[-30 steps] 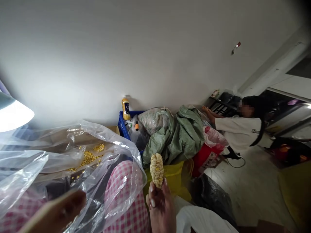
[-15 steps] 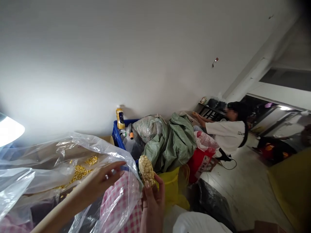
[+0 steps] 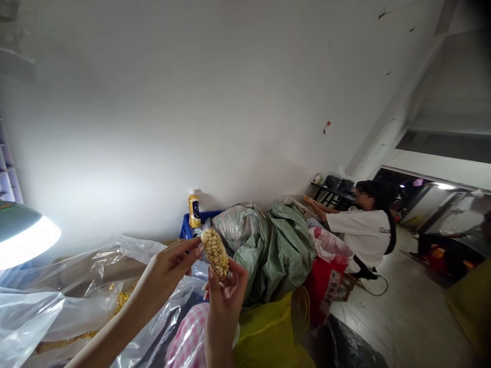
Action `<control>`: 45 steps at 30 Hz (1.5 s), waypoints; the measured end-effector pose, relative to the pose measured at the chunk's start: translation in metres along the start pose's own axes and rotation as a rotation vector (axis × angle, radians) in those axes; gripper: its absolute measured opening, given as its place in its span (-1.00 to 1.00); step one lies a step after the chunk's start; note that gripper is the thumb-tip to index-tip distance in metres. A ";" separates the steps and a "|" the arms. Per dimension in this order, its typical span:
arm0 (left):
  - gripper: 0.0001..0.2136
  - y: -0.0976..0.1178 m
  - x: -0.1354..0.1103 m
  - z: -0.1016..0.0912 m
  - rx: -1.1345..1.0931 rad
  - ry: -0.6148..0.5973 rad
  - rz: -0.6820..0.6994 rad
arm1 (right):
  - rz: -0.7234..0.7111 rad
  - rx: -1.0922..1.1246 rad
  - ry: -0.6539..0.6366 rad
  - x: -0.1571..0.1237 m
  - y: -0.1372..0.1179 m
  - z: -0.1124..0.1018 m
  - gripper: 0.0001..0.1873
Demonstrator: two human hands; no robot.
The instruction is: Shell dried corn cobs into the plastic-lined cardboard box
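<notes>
A pale yellow corn cob (image 3: 215,253) is raised at the middle of the view, tilted, with rows of kernels on the side I see. My right hand (image 3: 225,299) grips its lower end between thumb and fingers. From the left, my left hand (image 3: 169,263) meets the cob's upper end, its thumb and fingertips closed against it. Below my left forearm, loose yellow kernels (image 3: 121,301) lie in a clear plastic sheet (image 3: 80,312). Pink checked cloth (image 3: 190,329) shows under the plastic, beneath my hands.
Behind the cob, a blue crate (image 3: 187,228) stands by the wall with a yellow drink bottle (image 3: 194,210). Green sacking (image 3: 274,250), a yellow mesh bag (image 3: 268,327) and a red bag (image 3: 326,286) lie rightward. A lamp (image 3: 26,235) glows left; another person (image 3: 356,225) sits at right.
My left hand has closed in on the cob and now touches its upper end. My right hand and the cob have shifted up and left in view. The camera has tilted upward.
</notes>
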State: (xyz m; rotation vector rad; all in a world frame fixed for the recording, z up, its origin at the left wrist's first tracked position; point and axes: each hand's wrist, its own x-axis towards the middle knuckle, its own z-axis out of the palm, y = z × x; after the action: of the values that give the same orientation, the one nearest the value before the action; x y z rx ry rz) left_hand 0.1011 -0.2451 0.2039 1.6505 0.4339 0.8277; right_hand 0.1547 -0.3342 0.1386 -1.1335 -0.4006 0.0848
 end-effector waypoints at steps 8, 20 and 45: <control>-0.58 0.002 0.009 -0.022 -0.043 0.046 0.047 | -0.003 -0.018 -0.072 -0.001 -0.014 0.031 -0.60; -0.52 -0.041 0.015 -0.034 -0.022 -0.028 -0.021 | -0.032 -0.163 -0.093 -0.006 0.005 0.028 -0.67; -0.51 -0.034 0.014 -0.046 -0.040 -0.026 -0.031 | 0.524 0.740 -0.265 0.031 -0.007 0.031 -0.67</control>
State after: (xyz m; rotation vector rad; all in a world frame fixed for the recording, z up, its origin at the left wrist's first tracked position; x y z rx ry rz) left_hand 0.0830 -0.1953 0.1786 1.6125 0.4211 0.7869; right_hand 0.1717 -0.3016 0.1643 -0.4639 -0.2578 0.7865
